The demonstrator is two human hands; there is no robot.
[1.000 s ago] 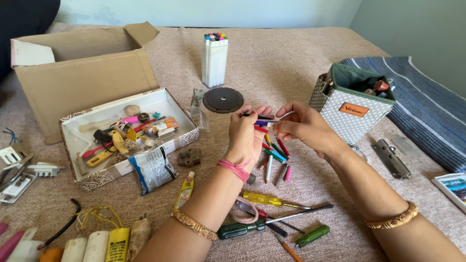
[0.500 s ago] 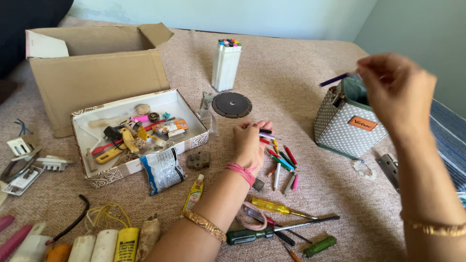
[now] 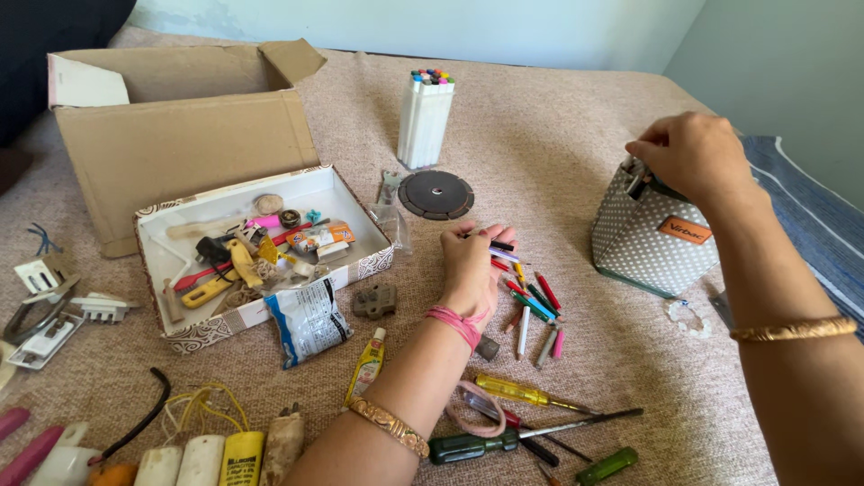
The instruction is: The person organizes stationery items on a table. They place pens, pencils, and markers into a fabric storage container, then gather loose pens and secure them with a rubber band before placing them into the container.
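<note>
My left hand [image 3: 472, 261] rests over a scatter of short coloured pens and pencils [image 3: 531, 301] on the brown bedcover, fingers closed round a few of them. My right hand [image 3: 688, 153] is up at the top left corner of a grey dotted fabric organiser [image 3: 643, 238], fingertips pinched inside its rim. What those fingertips hold is hidden. A tall white pack of markers [image 3: 423, 121] stands behind, with a dark round disc [image 3: 436, 194] in front of it.
An open cardboard box [image 3: 180, 135] and a white shallow box of small odds and ends [image 3: 261, 247] sit at the left. Screwdrivers [image 3: 517, 423] lie near my left forearm. Paint rollers [image 3: 193, 459] and switch parts [image 3: 54, 310] line the left edge. A striped blue cloth [image 3: 823, 216] is at right.
My right hand took a purple pen from my left hand, carried it up to the right, then lowered its fingertips into the organiser's corner. My left hand stayed over the pens.
</note>
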